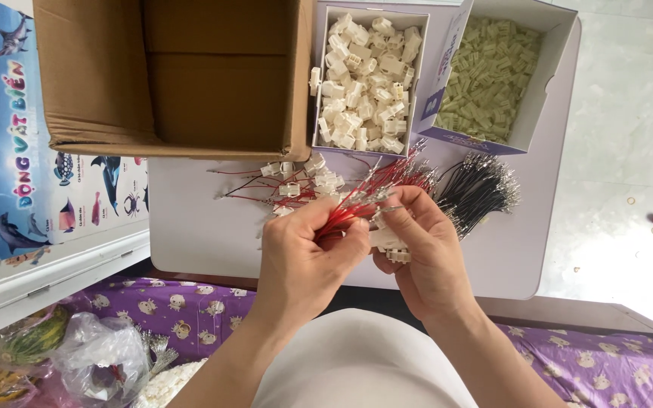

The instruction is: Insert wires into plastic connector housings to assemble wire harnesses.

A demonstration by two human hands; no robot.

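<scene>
We see a large open brown cardboard box filling the upper left of the frame, resting on a pale lilac board that serves as the work surface across the middle. To the left lies a colourful sea-animal poster, and along the bottom runs a purple patterned cloth.

At upper centre stands a small white carton filled with white plastic connector housings; just to its right, tilted, is a second carton holding pale green plastic connector housings. Below them, on the board, a bundle of black wires with metal terminals fans out at centre right, and a scatter of finished white housings with red leads lies at centre left.

Both forearms rise from the bottom edge and meet in the middle of the frame. Our left hand is curled, thumb and fingers pinched around a bunch of thin red wires with metal tips, which spray up and to the right from the grip. Our right hand sits against it, the two hands touching; its fingertips hold a single wire end near the bunch, while several small white connector housings are tucked in its palm.

At lower left we make out crumpled clear plastic bags.
</scene>
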